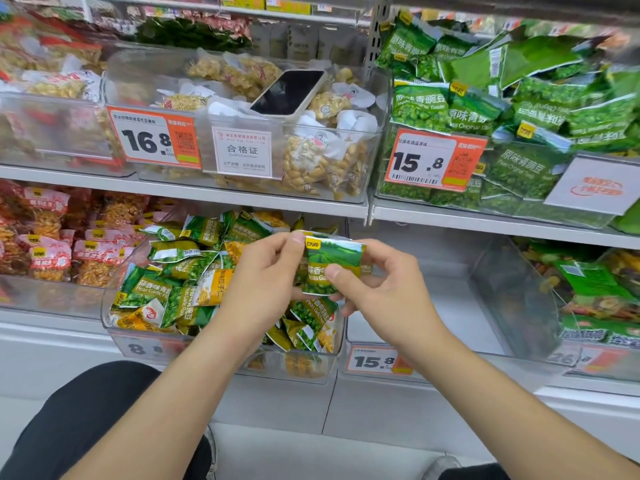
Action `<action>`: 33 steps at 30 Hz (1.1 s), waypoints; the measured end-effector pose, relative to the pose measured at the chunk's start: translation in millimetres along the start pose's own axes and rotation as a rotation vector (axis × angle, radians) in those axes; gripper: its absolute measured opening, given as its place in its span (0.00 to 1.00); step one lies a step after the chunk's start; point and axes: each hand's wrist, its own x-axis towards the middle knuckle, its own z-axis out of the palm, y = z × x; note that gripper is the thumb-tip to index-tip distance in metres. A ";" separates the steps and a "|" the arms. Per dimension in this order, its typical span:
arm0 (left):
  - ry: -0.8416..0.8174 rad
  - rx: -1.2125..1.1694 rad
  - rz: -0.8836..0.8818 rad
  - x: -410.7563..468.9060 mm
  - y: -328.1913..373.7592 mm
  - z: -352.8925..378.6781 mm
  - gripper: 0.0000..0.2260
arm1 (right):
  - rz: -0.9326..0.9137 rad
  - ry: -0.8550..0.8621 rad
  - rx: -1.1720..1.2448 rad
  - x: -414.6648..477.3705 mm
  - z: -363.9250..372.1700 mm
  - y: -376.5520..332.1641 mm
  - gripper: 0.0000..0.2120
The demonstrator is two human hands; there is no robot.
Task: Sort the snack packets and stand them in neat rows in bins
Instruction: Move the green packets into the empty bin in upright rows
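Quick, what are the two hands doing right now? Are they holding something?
Left hand: holding the green pea packet, pinching its left edge.
Right hand: holding the same packet, thumb on its front.

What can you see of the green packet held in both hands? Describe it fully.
The green packet is a glossy, foil-like pillow bag with a crimped top edge, printed with green hills, a yellow corner logo, white Chinese characters, "Peas Gar" and peas along the bottom. It faces the camera, upright. The left hand pinches its upper left corner; the right hand pinches its lower middle. It is held above the clear bin of mixed packets.
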 end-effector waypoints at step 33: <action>-0.245 1.285 0.358 11.6 -58.2 46.8 0.36 | 0.324 0.098 -0.669 79.0 -67.7 126.4 0.19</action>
